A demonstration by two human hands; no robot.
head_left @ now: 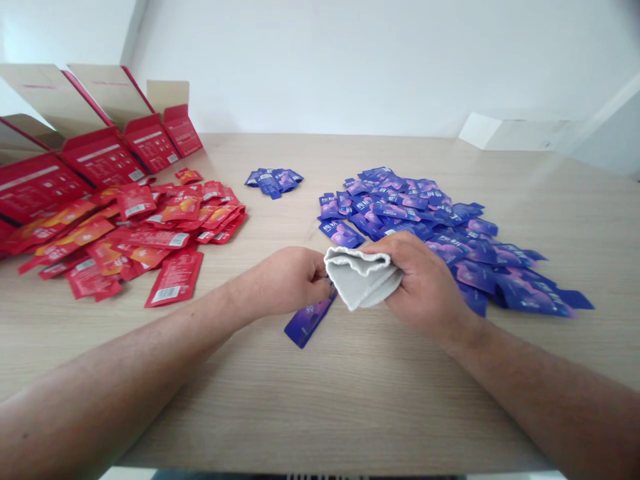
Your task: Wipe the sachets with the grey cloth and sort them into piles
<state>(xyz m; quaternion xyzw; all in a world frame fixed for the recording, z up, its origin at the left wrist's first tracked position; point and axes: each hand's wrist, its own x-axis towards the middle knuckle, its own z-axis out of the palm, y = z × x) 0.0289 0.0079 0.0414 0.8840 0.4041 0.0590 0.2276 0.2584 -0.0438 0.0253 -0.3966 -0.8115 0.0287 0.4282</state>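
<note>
Near the middle of the view my right hand [420, 283] is closed around a bunched white cloth [363, 280] with a thick stitched edge. My left hand [290, 280] is beside it, its fingers curled and pinched at the cloth's left side. From under those left fingers a blue-purple sachet [307, 323] slants down toward the front; whether the fingers grip it is hard to tell. Behind and right of my right hand lies a large heap of blue sachets [400, 207]. A small cluster of blue sachets [273, 181] sits further back, left of the heap.
Red sachets [135, 233] are piled on the left of the wooden table [320, 413]. Behind them stand several red boxes [103, 160] with raised flaps. A white carton [510, 133] lies at the back right, against the white wall.
</note>
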